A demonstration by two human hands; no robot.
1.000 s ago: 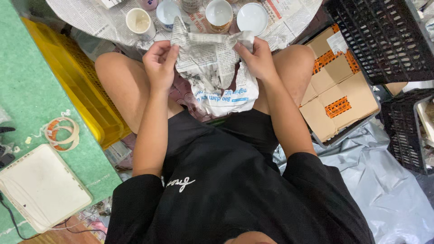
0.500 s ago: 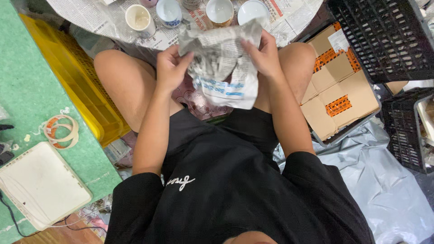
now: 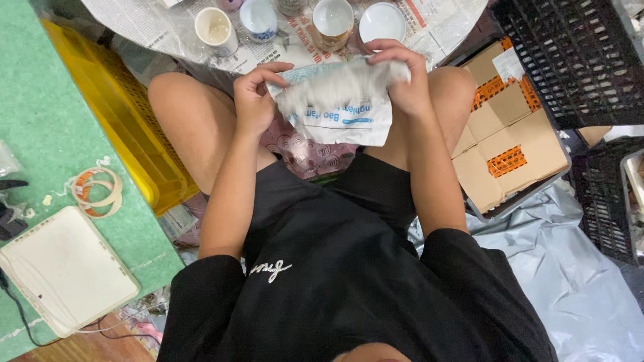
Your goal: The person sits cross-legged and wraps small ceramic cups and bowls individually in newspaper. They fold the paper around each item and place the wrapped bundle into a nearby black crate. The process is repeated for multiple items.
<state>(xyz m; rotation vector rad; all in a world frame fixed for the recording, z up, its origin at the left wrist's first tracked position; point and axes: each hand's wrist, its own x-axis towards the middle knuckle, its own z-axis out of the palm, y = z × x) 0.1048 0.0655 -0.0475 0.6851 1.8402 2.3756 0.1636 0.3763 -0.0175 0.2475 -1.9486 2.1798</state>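
Observation:
Both of my hands hold a folded bundle of newspaper (image 3: 339,107) above my lap. My left hand (image 3: 253,100) grips its left edge and my right hand (image 3: 402,84) grips its right top corner. What is wrapped inside the paper is hidden. Just beyond the bundle, several ceramic cups stand on spread newspaper (image 3: 154,23): a cream cup (image 3: 215,30), a blue-patterned cup (image 3: 258,19), a white cup with a brown rim (image 3: 333,20) and a white bowl (image 3: 381,23).
A yellow plastic crate (image 3: 121,127) lies at my left knee beside a green mat (image 3: 47,134) that carries tape rolls (image 3: 97,191) and a white flat box (image 3: 64,268). Cardboard boxes (image 3: 516,134), black crates (image 3: 577,60) and grey plastic sheet (image 3: 577,281) are at the right.
The loose, crumpled newspaper has been folded in tighter and lifted; my hands moved closer together around a smaller, more compact bundle.

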